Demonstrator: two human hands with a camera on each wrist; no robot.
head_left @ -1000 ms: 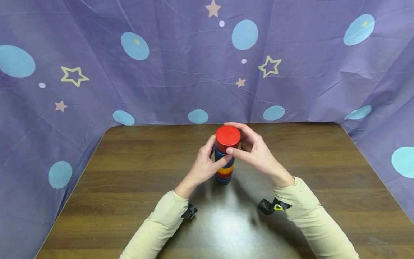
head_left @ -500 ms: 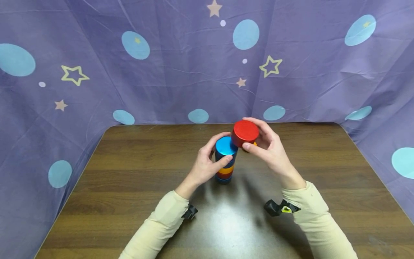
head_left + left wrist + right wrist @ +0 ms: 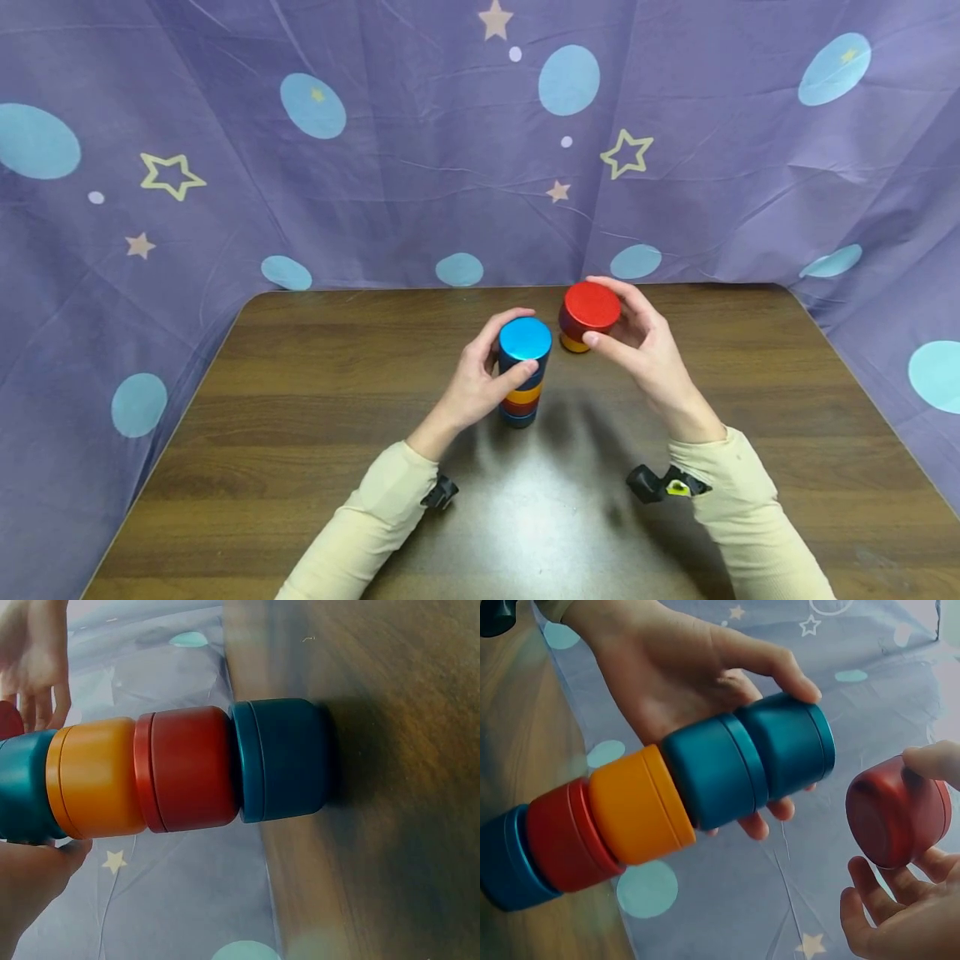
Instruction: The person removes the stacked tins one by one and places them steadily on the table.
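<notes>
In the head view an upright stack of small round lidded canisters stands on the table. My left hand point(image 3: 480, 367) grips its top, a blue canister point(image 3: 525, 339), with fingers and thumb on opposite sides. The right wrist view shows a second blue canister point(image 3: 714, 771) beneath, then an orange canister point(image 3: 640, 806), a red canister point(image 3: 574, 836) and a blue canister point(image 3: 514, 859) at the base. Up and to the right of the stack, my right hand point(image 3: 648, 362) holds another red canister point(image 3: 591, 308) between thumb and fingers, apart from the stack.
Beyond the held red canister, a partly hidden orange canister point(image 3: 575, 343) stands on the wooden table point(image 3: 337, 375). A purple cloth point(image 3: 420, 125) with stars and spots hangs behind the table's far edge. Small black cameras point(image 3: 440, 492) sit on both wrists.
My right hand has lifted the red canister off the stack's top and carried it right, uncovering the blue canister's top. My left hand has stayed at the stack.
</notes>
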